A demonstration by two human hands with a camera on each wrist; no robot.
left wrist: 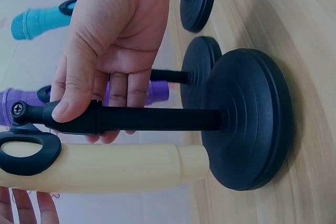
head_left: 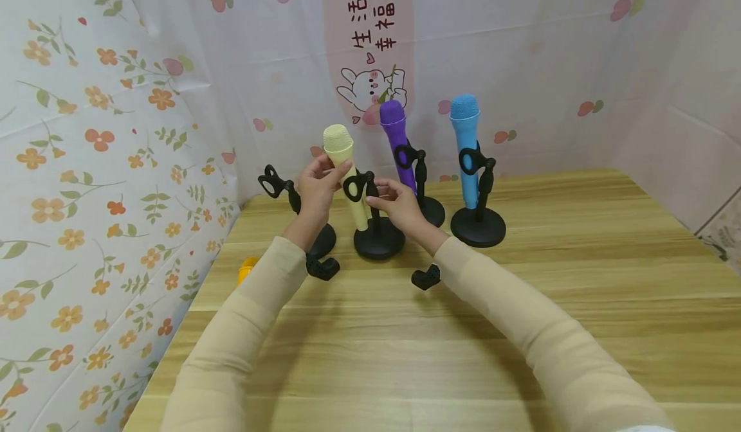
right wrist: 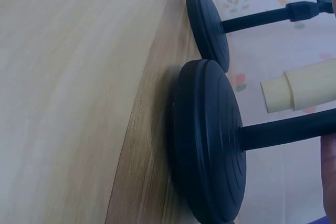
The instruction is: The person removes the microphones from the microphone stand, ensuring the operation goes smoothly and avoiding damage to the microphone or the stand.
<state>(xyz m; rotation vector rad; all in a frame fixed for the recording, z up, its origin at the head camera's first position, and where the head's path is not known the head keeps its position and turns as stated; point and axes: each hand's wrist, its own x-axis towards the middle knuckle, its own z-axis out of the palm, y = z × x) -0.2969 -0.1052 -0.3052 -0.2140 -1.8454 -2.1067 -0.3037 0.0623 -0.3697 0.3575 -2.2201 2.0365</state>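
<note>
A pale yellow microphone (head_left: 358, 215) leans upright in the ring clip (head_left: 354, 188) of a black stand (head_left: 379, 244). My left hand (head_left: 315, 195) holds the microphone just below its ridged head, thumb across the front. From the other side, my right hand (head_left: 403, 207) pinches the upper post of that stand; the left wrist view shows its thumb (left wrist: 76, 95) on the thicker sleeve under the clip joint. In that view the microphone's lower end (left wrist: 194, 162) lies beside the round base (left wrist: 249, 121). Only a bit of my right hand shows in the right wrist view.
Behind to the right, a purple microphone (head_left: 393, 123) and a blue microphone (head_left: 465, 123) stand in black stands. Another stand, with a bare clip (head_left: 272, 181), is left, partly behind my left arm. An orange object (head_left: 247, 269) peeks past my left sleeve. Patterned cloth (head_left: 521, 65) hangs behind the wooden table (head_left: 370, 355).
</note>
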